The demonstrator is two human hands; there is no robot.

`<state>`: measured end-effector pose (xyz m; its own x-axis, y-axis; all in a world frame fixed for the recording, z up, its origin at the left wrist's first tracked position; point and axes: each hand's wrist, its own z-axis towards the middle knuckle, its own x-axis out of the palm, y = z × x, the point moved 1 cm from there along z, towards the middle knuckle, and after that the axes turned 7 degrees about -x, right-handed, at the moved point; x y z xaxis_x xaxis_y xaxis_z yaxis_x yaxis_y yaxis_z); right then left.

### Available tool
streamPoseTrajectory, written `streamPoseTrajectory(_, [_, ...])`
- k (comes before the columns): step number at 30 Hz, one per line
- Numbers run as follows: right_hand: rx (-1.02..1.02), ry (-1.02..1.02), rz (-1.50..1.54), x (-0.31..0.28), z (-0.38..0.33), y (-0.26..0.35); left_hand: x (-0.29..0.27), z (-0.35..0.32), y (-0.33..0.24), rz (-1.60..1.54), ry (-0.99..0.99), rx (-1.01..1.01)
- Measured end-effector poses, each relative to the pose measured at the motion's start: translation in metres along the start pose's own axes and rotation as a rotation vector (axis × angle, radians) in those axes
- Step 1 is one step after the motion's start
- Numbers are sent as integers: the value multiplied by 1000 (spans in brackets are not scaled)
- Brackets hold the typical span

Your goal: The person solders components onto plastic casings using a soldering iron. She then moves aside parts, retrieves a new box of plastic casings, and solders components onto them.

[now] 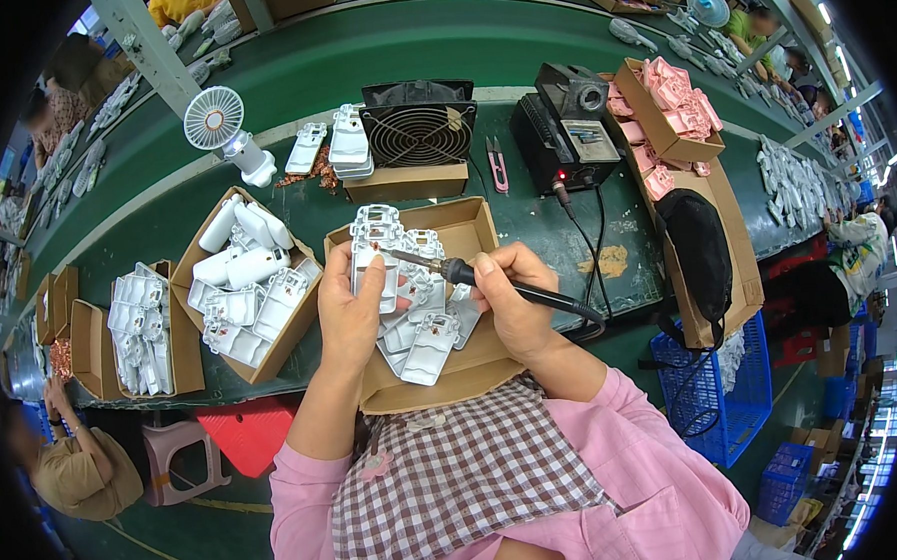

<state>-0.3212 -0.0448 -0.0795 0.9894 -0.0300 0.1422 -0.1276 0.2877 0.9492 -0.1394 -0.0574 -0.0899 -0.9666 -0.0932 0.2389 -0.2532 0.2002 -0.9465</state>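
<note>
This was a factory assembly line. A long green workbench [518, 47] ran across the view, loaded with cardboard boxes [186, 336] of white plastic shells [243, 264] at nine o'clock and pink parts [676, 95] at one o'clock. A soldering station [567, 125] and an exhaust fan [419, 131] stood at twelve o'clock. Other workers [76, 466] sat at benches at eight and two o'clock.

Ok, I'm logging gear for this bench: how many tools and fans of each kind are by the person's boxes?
Soldering iron: 1
Soldering station: 1
Black fan: 1
White fan: 1
Snips: 1
Total: 5
</note>
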Motion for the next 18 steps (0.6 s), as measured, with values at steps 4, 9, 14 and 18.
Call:
streamPoseTrajectory(4, [3, 4, -11, 0, 0, 0, 0, 0, 0, -1, -2, -2])
streamPoseTrajectory(9, [2, -3, -15, 0, 0, -1, 0, 0, -1, 0, 3, -5])
streamPoseTrajectory(14, [9, -86, 47, 1, -1, -1, 1, 0, -2, 4, 3, -30])
streamPoseTrajectory(18, [-7, -66, 67, 0, 0, -1, 2, -1, -2, 10, -1, -48])
